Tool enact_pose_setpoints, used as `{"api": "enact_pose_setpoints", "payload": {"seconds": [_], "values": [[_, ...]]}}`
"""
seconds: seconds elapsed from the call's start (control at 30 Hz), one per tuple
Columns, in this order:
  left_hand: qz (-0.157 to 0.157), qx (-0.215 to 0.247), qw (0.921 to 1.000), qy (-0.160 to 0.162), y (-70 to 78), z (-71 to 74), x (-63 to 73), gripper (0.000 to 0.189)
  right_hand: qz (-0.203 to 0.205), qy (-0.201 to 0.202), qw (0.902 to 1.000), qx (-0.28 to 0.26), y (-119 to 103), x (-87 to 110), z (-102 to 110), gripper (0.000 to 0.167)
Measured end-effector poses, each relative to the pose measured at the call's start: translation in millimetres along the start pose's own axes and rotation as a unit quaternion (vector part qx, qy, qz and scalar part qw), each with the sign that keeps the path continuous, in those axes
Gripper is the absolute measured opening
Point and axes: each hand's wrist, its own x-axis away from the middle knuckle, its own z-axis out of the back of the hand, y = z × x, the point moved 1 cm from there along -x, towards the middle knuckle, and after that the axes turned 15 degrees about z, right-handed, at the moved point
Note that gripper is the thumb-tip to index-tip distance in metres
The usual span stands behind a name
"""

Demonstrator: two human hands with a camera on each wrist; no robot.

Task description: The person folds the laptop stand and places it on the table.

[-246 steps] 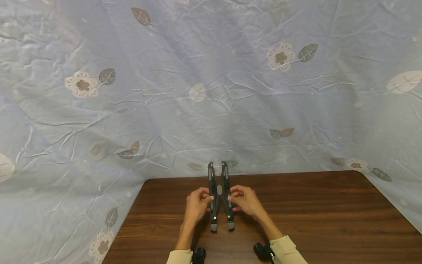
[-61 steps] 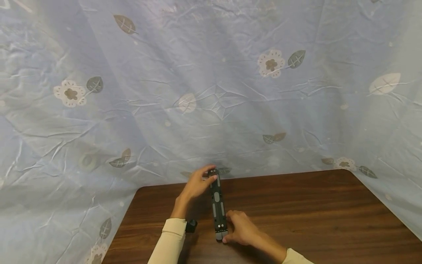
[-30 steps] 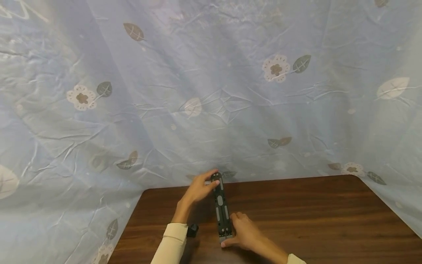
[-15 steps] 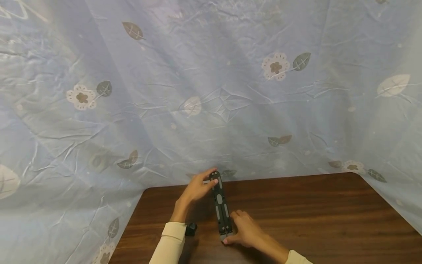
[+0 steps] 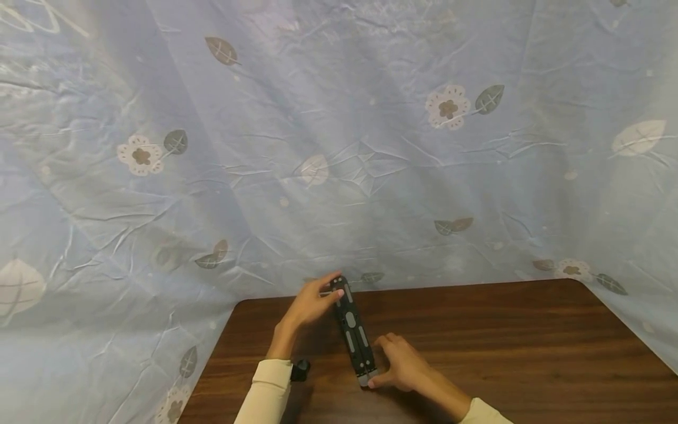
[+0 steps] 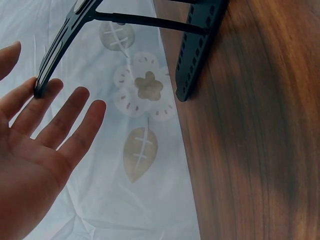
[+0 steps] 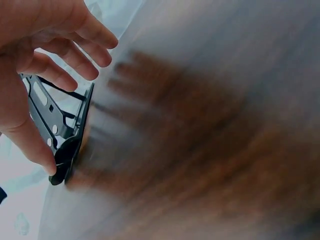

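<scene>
A black folding laptop stand point(image 5: 351, 330) with grey pads stands on the wooden table, its two long bars folded side by side and slightly slanted. The left wrist view shows its upper bar point(image 6: 67, 42) propped above a lower one. My left hand point(image 5: 311, 300) is around the far end; its fingers lie nearly straight by the bar's tip, and the thumb is spread, with a gap to the bar in the left wrist view. At the near end, the right hand point(image 5: 405, 365) touches the grey lip point(image 5: 368, 378) with its thumb, its other fingers spread loosely beside the stand.
The dark wooden table point(image 5: 503, 341) extends to both sides. A pale blue sheet point(image 5: 397, 176) with flower and leaf prints hangs behind it, close to the stand's far end. A black wrist camera point(image 5: 300, 370) sits by the left sleeve.
Eight seconds ago the bars were spread in an X; by two seconds ago they lay together. Over the last half second the stand's far end has swung slightly left, with the left hand.
</scene>
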Motion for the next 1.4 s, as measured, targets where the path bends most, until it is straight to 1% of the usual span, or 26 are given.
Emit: {"api": "enact_pose_setpoints", "payload": {"seconds": [0.2,0.4,0.5,0.57,0.67,0.77,0.9,1.1,1.27,1.4], "values": [[0.0,0.004,1.0,0.0,-1.9,0.1,0.2,0.058,0.003,-0.004,1.0,0.005,0,0.5,-1,0.081],[-0.003,0.003,1.0,0.002,-0.2,-1.5,-1.7,0.057,0.009,-0.002,0.9998,0.018,-4,-1.6,-4,0.085],[0.002,0.009,0.9999,0.003,-0.1,-2.1,-1.8,0.058,0.01,-0.001,0.9995,0.029,-6,-3.8,-9,0.088],[0.011,0.014,0.9998,0.005,0.5,-1.9,-1.6,0.058,0.011,0.003,0.9992,0.039,-6,-5.5,-12,0.088],[0.013,0.018,0.9997,0.008,0.8,-1.6,-1.1,0.058,0.008,0.012,0.9988,0.047,-6,-6.0,-14,0.087],[0.009,0.016,0.9998,0.006,1.2,-1.1,-0.3,0.057,0.002,0.017,0.9991,0.039,-4,-4.0,-14,0.087],[0.003,0.016,0.9999,0.0,1.4,-0.2,1.3,0.057,-0.007,0.011,0.9997,0.019,-1,0.8,-10,0.088],[-0.013,0.008,0.9999,-0.003,-1.4,6.1,4.3,0.056,0.001,0.002,1.0,-0.002,1,2.4,-5,0.087],[-0.02,-0.008,0.9997,-0.014,0.4,7.6,5.7,0.057,0.003,0.013,0.9999,-0.01,6,7.8,-2,0.084],[-0.019,-0.012,0.9997,-0.014,1.8,8.5,7.8,0.057,0.016,0.016,0.9996,-0.019,12,11.6,2,0.083]]}}
